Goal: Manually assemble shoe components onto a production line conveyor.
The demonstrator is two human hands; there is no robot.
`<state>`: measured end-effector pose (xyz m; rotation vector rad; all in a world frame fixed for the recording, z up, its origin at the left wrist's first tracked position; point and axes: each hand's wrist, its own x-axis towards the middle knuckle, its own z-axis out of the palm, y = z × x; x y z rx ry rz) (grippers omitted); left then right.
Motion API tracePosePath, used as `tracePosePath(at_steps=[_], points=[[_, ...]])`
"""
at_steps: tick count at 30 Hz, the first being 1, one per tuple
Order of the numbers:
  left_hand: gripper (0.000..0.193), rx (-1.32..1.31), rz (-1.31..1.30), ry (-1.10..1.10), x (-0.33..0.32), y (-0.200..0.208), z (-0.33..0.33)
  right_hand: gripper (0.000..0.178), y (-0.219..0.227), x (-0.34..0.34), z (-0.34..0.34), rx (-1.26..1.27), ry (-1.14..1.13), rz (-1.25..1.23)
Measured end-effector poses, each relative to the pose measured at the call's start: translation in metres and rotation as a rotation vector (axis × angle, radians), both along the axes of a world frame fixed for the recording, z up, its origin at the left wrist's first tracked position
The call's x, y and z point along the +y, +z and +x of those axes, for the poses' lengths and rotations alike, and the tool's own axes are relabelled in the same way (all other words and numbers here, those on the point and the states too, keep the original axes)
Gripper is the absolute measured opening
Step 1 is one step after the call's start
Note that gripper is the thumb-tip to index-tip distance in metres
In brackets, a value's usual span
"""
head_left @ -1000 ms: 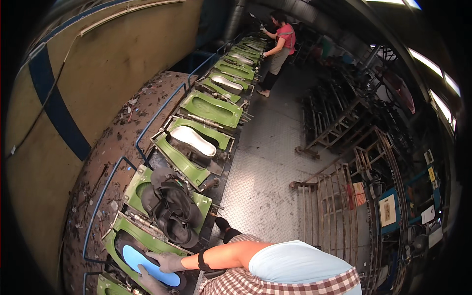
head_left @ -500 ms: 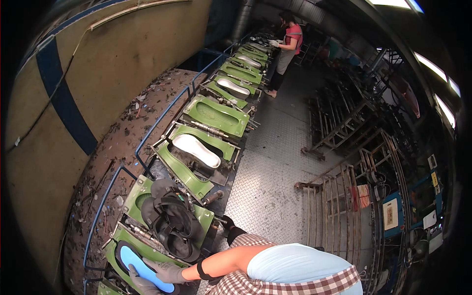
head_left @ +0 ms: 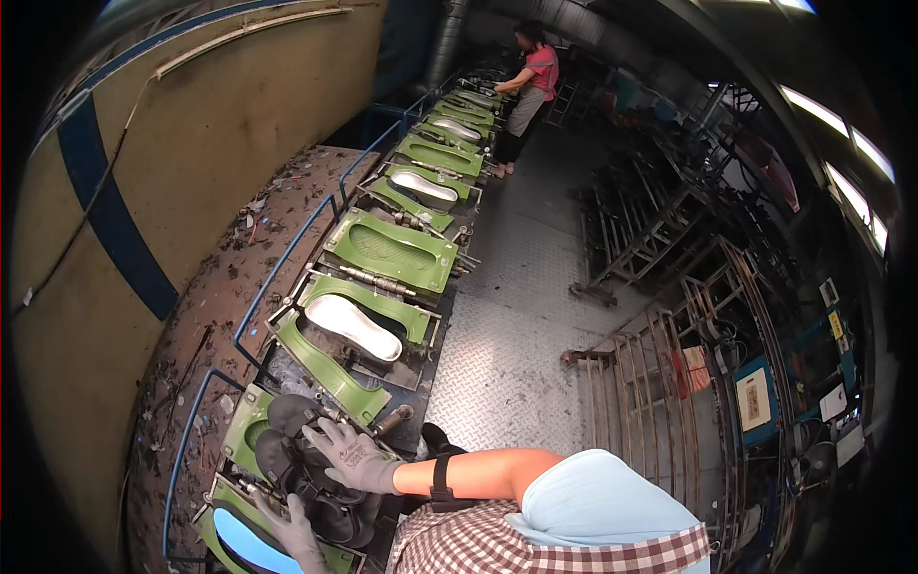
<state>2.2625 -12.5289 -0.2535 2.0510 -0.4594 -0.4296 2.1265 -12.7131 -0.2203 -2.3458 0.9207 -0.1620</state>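
Note:
Grey knitted gloves cover both my hands. My right hand [head_left: 352, 457] lies on a pile of black strapped sandals [head_left: 339, 522], its fingers spread over the straps. My left hand [head_left: 293, 532] is beside the near side of the pile, fingers stretched out, close to a bright blue sole-shaped piece [head_left: 245, 541]. That blue piece lies in the green mould [head_left: 212, 532] nearest me. The sandals rest on another green mould [head_left: 245, 421] just beyond it. Part of the pile is hidden under my right hand.
A row of green shoe moulds [head_left: 390, 251] runs away from me, some with white foot-shaped forms [head_left: 354, 327]. A blue rail [head_left: 287, 273] borders its left side. Metal racks [head_left: 650, 383] stand right of the steel-plate floor [head_left: 497, 335]. A person [head_left: 532, 91] stands at the row's far end.
My right hand has moved from the blue piece up onto the sandals. My left hand has come off the blue piece toward the pile. The view has shifted slightly.

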Motion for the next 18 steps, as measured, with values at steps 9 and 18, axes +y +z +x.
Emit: tracePosePath(at_steps=[9, 18], points=[[0.102, -0.177, 0.474, -0.073, -0.085, 0.033, -0.061, 0.067, 0.003, -0.089, -0.035, -0.571, 0.043, 0.254], [0.064, 0.144, -0.315, 0.386, -0.142, 0.073, -0.1, 0.051, 0.016, -0.352, -0.12, -0.54, -0.215, -0.173]])
